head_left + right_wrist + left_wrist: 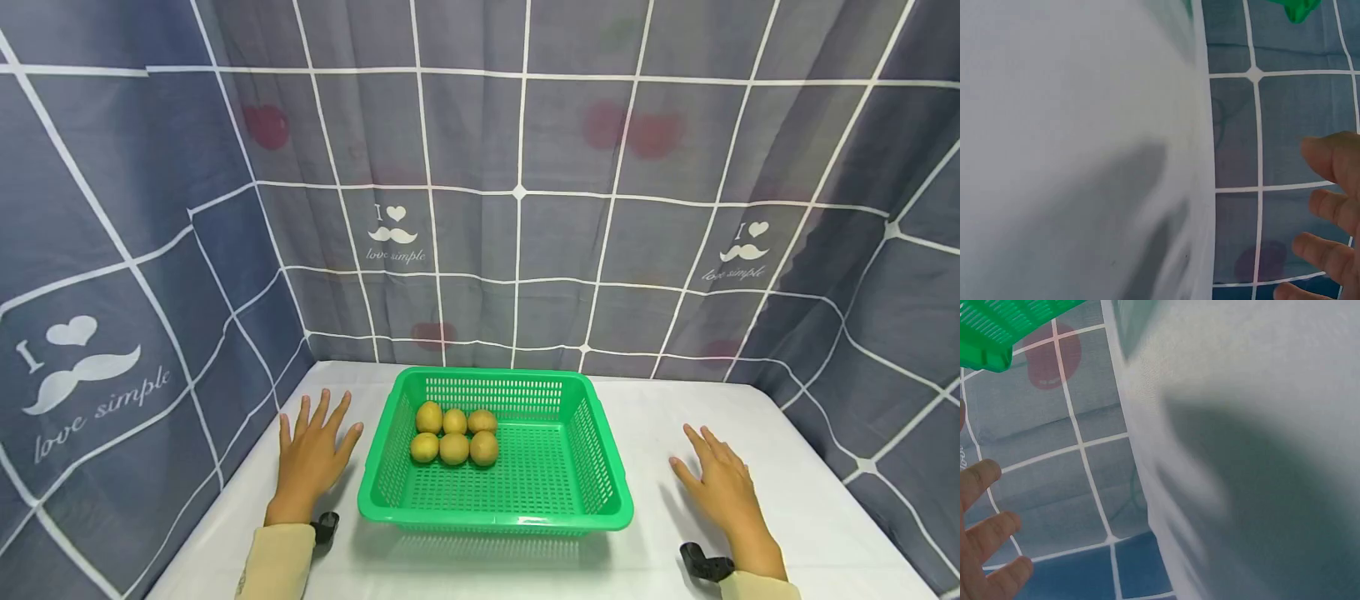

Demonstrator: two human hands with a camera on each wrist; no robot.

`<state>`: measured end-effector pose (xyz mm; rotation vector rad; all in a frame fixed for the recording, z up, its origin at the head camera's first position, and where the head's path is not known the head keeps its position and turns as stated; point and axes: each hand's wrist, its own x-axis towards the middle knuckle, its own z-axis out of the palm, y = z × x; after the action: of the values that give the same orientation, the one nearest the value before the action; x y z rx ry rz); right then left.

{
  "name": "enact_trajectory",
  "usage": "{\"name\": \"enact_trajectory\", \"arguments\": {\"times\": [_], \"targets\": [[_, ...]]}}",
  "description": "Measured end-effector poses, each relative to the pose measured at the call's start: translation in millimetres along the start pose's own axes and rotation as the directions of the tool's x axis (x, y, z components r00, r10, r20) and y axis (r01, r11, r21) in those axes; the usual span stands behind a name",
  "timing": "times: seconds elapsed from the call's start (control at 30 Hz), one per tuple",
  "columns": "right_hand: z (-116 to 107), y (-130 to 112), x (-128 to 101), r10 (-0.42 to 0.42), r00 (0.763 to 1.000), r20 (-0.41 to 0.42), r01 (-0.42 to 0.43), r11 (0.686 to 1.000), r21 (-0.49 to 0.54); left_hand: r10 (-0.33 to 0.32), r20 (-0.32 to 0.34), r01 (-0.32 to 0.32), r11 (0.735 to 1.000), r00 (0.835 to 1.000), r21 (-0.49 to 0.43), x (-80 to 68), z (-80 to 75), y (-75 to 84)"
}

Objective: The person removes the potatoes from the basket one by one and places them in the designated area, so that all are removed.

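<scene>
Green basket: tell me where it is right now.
In the head view, the green basket stands low in the middle on the white table, between the left hand and the right hand, nearer the left.

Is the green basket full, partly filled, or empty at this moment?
Partly filled: six round yellow-brown fruits sit in two rows in the left part of the basket, while its right part shows bare mesh.

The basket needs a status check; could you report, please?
Left hand, right hand: both empty, either side of basket. Six round pieces inside, toward left. No obstacle between hands and basket.
</scene>
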<state>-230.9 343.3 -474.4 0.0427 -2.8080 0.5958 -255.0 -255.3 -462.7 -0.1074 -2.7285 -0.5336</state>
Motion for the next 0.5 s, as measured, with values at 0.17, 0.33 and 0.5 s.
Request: {"name": "enact_trajectory", "arguments": {"times": [0.17, 0.33, 0.5], "targets": [[-2.8, -3.1, 2.3, -0.035, 0.999, 0.026, 0.033, 0.998, 0.055, -0.004, -0.001, 0.004, 0.999, 1.000, -0.042, 0.1, -1.9, 2.3], [-5.1, -6.4, 1.9, -0.054, 0.996, 0.072, 0.046, 0.993, 0.113, 0.018, -0.023, -0.021, 0.991, 1.000, -0.133, 1.4, 2.0, 5.9], [-5.6, -9.0, 4.2, -0.107, 0.991, 0.080, 0.093, 0.982, 0.163, -0.009, 0.048, 0.023, 0.953, 0.999, -0.304, 3.2, 2.8, 10.4]]}}
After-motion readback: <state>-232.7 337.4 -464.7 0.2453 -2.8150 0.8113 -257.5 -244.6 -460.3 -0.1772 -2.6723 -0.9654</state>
